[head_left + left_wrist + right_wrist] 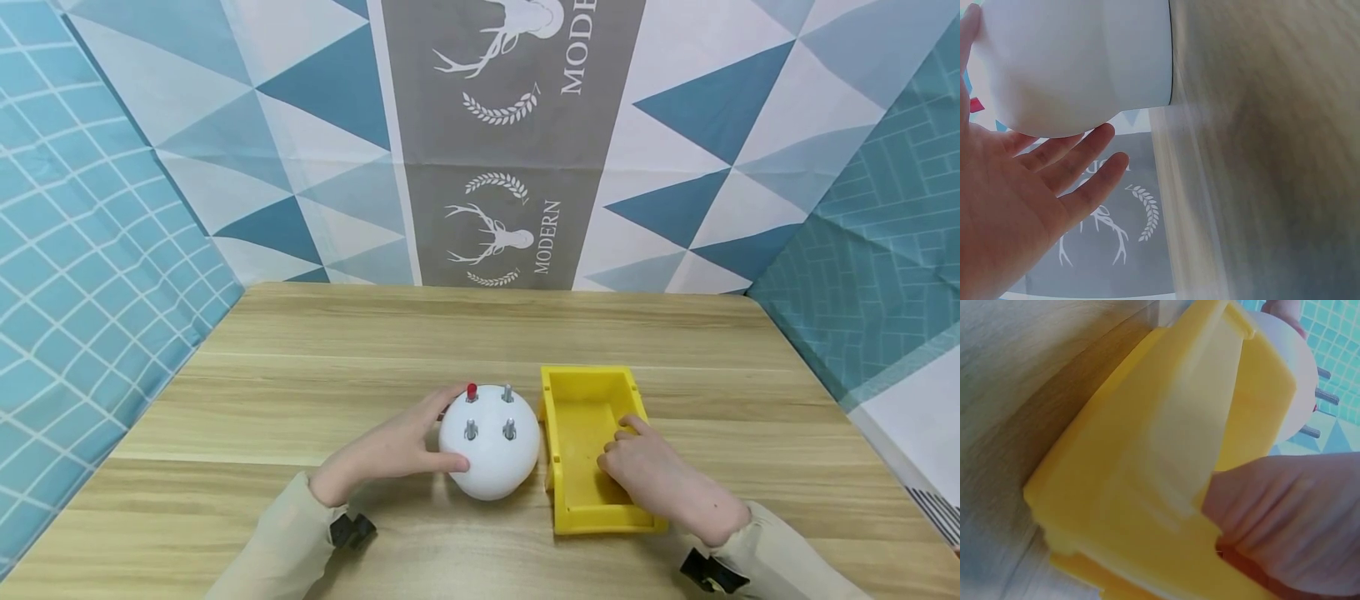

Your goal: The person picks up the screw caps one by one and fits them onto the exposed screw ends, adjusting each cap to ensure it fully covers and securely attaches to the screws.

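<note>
Posts (509,428) stood upright in a square of four on top of the white dome (491,479), the far-left one wearing a red cap (472,389), the other three bare metal. That dome lay just left of the yellow bin (607,521), too close for me to tell whether they touched, and this left-to-right spacing seemed to be what any coming move would turn on. The left hand (405,442) held the dome in a wide grip, thumb on its near side and fingers along its far-left side, and was clearly the nearer of the two hands to the posts. The right hand (648,462) reached over the bin's right wall with bent fingers inside; their tips were hidden, so I could not tell whether they pinched anything. The bin's long axis ran near to far, while the rounded dome showed no long axis, and its bare near-right post faced the right hand most closely
</note>
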Motion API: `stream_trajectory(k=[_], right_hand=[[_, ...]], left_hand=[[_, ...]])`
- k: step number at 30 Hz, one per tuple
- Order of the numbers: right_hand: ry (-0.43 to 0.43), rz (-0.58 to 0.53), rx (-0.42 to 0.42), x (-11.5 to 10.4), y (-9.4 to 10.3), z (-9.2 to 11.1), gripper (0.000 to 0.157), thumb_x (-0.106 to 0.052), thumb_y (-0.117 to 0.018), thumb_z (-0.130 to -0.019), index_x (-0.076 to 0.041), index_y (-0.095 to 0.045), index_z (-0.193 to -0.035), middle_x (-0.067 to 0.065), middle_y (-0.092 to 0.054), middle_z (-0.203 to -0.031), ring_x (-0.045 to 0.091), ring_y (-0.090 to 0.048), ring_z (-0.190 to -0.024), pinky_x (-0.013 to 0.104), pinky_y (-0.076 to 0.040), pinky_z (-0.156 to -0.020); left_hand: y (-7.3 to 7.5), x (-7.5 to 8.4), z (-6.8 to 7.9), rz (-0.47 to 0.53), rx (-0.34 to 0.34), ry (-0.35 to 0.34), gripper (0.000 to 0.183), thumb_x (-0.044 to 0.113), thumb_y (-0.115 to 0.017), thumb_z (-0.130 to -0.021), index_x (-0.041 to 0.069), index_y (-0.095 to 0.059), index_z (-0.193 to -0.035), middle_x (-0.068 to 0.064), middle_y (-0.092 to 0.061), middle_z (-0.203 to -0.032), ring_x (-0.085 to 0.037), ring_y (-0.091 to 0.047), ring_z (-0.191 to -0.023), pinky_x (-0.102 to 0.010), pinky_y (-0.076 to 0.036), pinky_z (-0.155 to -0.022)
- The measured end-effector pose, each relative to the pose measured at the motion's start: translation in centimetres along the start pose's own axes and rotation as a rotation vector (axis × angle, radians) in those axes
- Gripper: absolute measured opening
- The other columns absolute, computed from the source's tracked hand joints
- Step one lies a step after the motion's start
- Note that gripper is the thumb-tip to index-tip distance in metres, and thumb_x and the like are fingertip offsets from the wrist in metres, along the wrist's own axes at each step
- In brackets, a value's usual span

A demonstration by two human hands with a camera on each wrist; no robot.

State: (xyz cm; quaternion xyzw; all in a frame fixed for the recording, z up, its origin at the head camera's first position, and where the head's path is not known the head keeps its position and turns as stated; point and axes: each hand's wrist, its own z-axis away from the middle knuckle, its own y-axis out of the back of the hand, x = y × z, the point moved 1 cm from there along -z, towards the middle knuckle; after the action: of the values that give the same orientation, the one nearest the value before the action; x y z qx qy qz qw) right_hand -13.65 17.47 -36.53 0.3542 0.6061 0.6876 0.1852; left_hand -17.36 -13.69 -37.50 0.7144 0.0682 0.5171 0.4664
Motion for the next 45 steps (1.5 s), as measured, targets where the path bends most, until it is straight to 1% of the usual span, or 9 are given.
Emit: stream_trajectory(k=[7, 12, 18, 21, 28, 35, 40, 45], right_hand=[[-0.009, -0.031, -0.014, 0.0, 0.1, 0.0, 0.017, -0.002, -0.070, -0.068, -0.014, -0.059, -0.063, -0.004, -0.055, -0.060, 0.016, -0.052, -0.064, 0.041, -0.038, -0.089], [-0.012, -0.052, -0.017, 0.0, 0.1, -0.1, 0.015, -0.008, -0.071, -0.069, -0.014, -0.059, -0.064, -0.004, -0.054, -0.061, 0.017, -0.052, -0.064, 0.041, -0.039, -0.087], [-0.002, -0.089, 0.033, 0.0, 0.2, -0.2, 0.015, -0.012, -0.068, -0.072, -0.013, -0.056, -0.063, -0.006, -0.047, -0.059, 0.015, -0.050, -0.063, 0.038, -0.041, -0.079], [0.003, -0.103, 0.046, 0.0, 0.4, -0.3, 0.015, -0.013, -0.067, -0.074, -0.014, -0.056, -0.063, -0.007, -0.044, -0.059, 0.015, -0.051, -0.064, 0.038, -0.041, -0.077], [-0.006, -0.117, 0.041, -0.1, 1.0, -0.6, 0.015, -0.016, -0.069, -0.075, -0.015, -0.057, -0.065, -0.007, -0.045, -0.062, 0.017, -0.053, -0.069, 0.038, -0.041, -0.076], [-0.033, -0.088, 0.075, -0.1, 1.4, -1.0, 0.017, -0.017, -0.067, -0.078, -0.014, -0.057, -0.065, -0.006, -0.043, -0.062, 0.015, -0.046, -0.064, 0.037, -0.042, -0.072], [-0.067, -0.105, 0.060, 0.0, 1.8, -1.4, 0.012, -0.015, -0.064, -0.082, -0.013, -0.060, -0.071, -0.007, -0.047, -0.064, 0.014, -0.045, -0.065, 0.035, -0.042, -0.072], [-0.089, -0.130, 0.060, 0.0, 2.6, -1.7, 0.008, -0.014, -0.063, -0.084, -0.013, -0.062, -0.076, -0.006, -0.054, -0.069, 0.013, -0.048, -0.068, 0.034, -0.043, -0.073]], left_hand=[[0.0, -0.1, 0.0, -0.012, 0.007, -0.011, 0.093, 0.057, -0.068, -0.070, 0.022, -0.023, -0.143, -0.004, -0.030, -0.145, -0.022, -0.037, -0.128, -0.046, -0.035, -0.101], [0.0, -0.1, 0.0, -0.018, 0.009, -0.014, 0.093, 0.058, -0.068, -0.070, 0.022, -0.023, -0.143, -0.005, -0.030, -0.145, -0.023, -0.037, -0.128, -0.047, -0.035, -0.101], [0.0, 0.0, -0.1, -0.010, 0.007, -0.020, 0.092, 0.058, -0.067, -0.070, 0.021, -0.024, -0.143, -0.006, -0.031, -0.144, -0.023, -0.039, -0.126, -0.047, -0.036, -0.100], [0.0, 0.0, -0.1, -0.011, 0.006, -0.022, 0.093, 0.058, -0.067, -0.070, 0.021, -0.023, -0.143, -0.006, -0.031, -0.144, -0.023, -0.039, -0.126, -0.046, -0.036, -0.100], [0.0, 0.0, -0.1, -0.015, 0.006, -0.020, 0.093, 0.059, -0.067, -0.070, 0.022, -0.023, -0.143, -0.006, -0.031, -0.144, -0.022, -0.040, -0.126, -0.046, -0.036, -0.100], [0.0, -0.1, 0.0, -0.009, 0.008, -0.020, 0.092, 0.058, -0.067, -0.070, 0.023, -0.023, -0.143, -0.005, -0.031, -0.144, -0.022, -0.042, -0.124, -0.047, -0.036, -0.099], [0.0, 0.0, 0.0, -0.011, 0.009, -0.020, 0.093, 0.057, -0.067, -0.070, 0.023, -0.022, -0.144, -0.006, -0.030, -0.144, -0.023, -0.043, -0.123, -0.048, -0.036, -0.099], [0.0, -0.1, 0.0, -0.018, 0.011, -0.023, 0.092, 0.057, -0.067, -0.070, 0.024, -0.022, -0.143, -0.004, -0.030, -0.144, -0.021, -0.042, -0.123, -0.047, -0.037, -0.099]])
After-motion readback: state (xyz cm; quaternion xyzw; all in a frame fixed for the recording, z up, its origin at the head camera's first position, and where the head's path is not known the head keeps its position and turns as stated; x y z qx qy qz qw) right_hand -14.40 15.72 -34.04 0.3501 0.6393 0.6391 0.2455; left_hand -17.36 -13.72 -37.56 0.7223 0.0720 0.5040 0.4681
